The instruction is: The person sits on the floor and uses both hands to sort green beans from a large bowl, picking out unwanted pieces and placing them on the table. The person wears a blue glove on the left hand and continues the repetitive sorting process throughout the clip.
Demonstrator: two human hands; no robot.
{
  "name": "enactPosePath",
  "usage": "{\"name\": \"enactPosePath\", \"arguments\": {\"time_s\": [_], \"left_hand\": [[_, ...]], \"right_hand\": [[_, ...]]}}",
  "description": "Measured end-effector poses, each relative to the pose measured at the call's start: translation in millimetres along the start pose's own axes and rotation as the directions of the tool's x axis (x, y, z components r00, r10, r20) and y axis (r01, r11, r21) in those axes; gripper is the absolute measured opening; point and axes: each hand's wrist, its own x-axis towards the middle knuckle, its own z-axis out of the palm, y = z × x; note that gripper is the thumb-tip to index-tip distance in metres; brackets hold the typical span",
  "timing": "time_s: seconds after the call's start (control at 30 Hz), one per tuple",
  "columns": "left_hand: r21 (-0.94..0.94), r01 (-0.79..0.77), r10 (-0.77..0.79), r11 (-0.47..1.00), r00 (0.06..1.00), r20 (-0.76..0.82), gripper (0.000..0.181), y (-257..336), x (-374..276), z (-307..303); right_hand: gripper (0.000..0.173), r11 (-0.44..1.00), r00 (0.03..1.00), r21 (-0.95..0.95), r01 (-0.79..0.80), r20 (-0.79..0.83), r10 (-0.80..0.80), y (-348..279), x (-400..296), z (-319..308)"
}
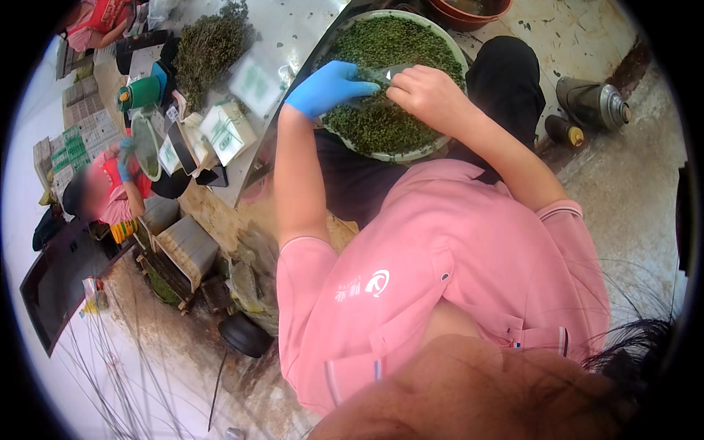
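Small green berries or buds (407,38) fill a large round basin with a pale rim (461,52) in front of me. Over the middle of the basin, my left hand (330,91), in a blue glove, holds one side of a thin clear plastic piece (388,72), perhaps a bag. Its thumb points towards my right hand (421,91), which is bare and pinches the other side with curled fingers. The two hands are a little apart. What the plastic holds cannot be made out, and the right fingertips are partly hidden.
Left of the basin, a table (291,27) bears a heap of green sprigs (212,49) and white packs (228,132). A co-worker (118,181) sits beyond at the left; another is at the top left. A reddish basin (473,16) stands beyond mine. A metal flask (591,102) lies on the right.
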Motion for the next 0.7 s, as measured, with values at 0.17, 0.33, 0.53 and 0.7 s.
{"name": "enactPosePath", "arguments": {"time_s": [0.17, 0.33, 0.53, 0.7], "left_hand": [[0.687, 0.054, 0.166, 0.725, 0.954, -0.249, 0.038, 19, 18, 17], [0.557, 0.069, 0.024, 0.828, 0.987, -0.158, 0.035, 34, 4, 5], [0.143, -0.042, 0.048, 0.989, 0.998, -0.033, 0.028, 9, -5, -14], [0.652, -0.057, 0.228, 0.756, 0.957, -0.18, 0.033, -2, 18, 11]], "right_hand": [[0.01, 1.0, 1.0, -0.015, -0.006, -0.028, 0.006, -10, 10, 1], [0.01, 0.999, 0.999, -0.005, -0.032, -0.013, 0.032, -8, 11, 2], [0.01, 0.999, 1.0, 0.031, -0.007, -0.022, 0.008, -4, 9, 2], [0.01, 0.999, 0.999, 0.042, 0.033, -0.018, -0.032, -6, 10, 8]]}}
